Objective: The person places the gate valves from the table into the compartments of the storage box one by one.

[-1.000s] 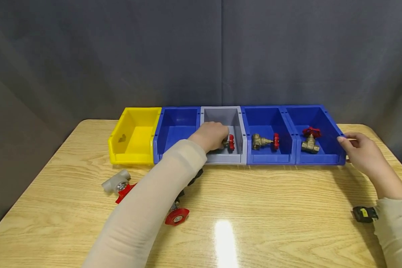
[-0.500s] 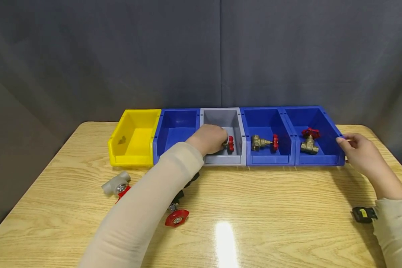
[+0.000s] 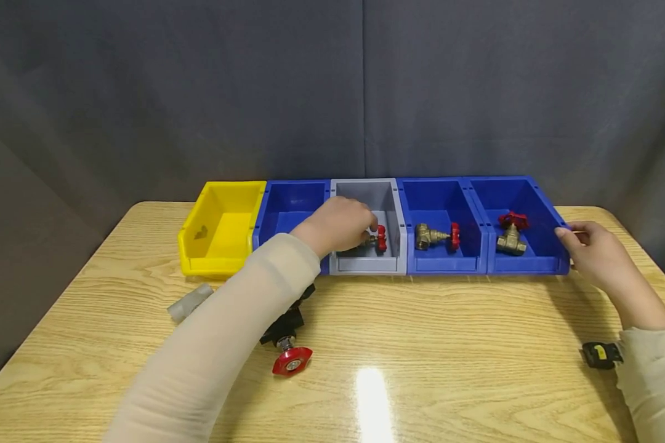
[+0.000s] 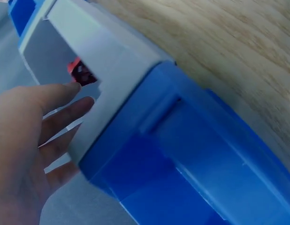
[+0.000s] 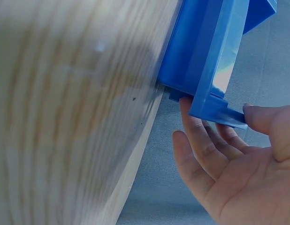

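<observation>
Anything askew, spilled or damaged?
One thing: a dark irregular patch inside the yellow plastic bin, left side, against plain yellow. Stain, shadow or damage: can't tell. Otherwise nothing stands out: the grey plastic bin and three blue plastic bins sit in line with it; no spill visible.

A dark grey curtain (image 3: 199, 92) fills the whole background behind the table, hanging in soft, shallow folds. 1 thin vertical line (image 3: 364, 80), a seam or a crease, runs down near its middle. The fabric also shows beyond the left and right sides of the table (image 3: 449, 344), whose top has a pale yellowish wood grain running mostly crosswise. Its 2 far corners are rounded. 1 bright white reflection (image 3: 374, 400) lies on the near part of the glossy surface. In both wrist views, the fabric looks paler and bluer.
</observation>
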Motion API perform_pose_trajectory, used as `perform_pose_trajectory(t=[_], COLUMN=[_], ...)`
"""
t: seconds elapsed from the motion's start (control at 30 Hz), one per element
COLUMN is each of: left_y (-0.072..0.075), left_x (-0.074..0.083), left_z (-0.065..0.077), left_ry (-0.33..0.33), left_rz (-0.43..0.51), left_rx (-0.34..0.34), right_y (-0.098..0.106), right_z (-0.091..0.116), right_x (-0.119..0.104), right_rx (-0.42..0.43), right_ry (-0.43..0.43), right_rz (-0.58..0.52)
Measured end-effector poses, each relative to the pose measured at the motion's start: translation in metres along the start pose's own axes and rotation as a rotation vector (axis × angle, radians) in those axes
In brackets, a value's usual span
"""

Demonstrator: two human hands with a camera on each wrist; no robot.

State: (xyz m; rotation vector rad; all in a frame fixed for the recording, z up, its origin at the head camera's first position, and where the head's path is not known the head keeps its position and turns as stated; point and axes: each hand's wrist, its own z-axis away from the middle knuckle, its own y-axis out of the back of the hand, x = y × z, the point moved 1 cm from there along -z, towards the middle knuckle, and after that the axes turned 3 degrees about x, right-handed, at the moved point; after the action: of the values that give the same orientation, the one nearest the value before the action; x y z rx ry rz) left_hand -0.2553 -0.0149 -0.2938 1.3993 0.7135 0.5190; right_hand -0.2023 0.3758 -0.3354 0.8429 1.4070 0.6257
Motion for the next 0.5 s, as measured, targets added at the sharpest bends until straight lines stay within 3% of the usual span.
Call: perform_pose_trajectory(t=[0.37, 0.5], left_y=[0.022, 0.026], left_x=[0.006, 0.009], left_z=[0.020, 0.029], left_ry=[-0.081, -0.093], left_rz=[0.000, -0.038], left_rx=[0.129, 0.139], right_y=[-0.001, -0.002], right_z=[-0.001, -0.001], right_x=[0.002, 0.001], right_rx=[0.014, 0.017], right_ry=[0.025, 0.026], right_rz=[-0.013, -0.016])
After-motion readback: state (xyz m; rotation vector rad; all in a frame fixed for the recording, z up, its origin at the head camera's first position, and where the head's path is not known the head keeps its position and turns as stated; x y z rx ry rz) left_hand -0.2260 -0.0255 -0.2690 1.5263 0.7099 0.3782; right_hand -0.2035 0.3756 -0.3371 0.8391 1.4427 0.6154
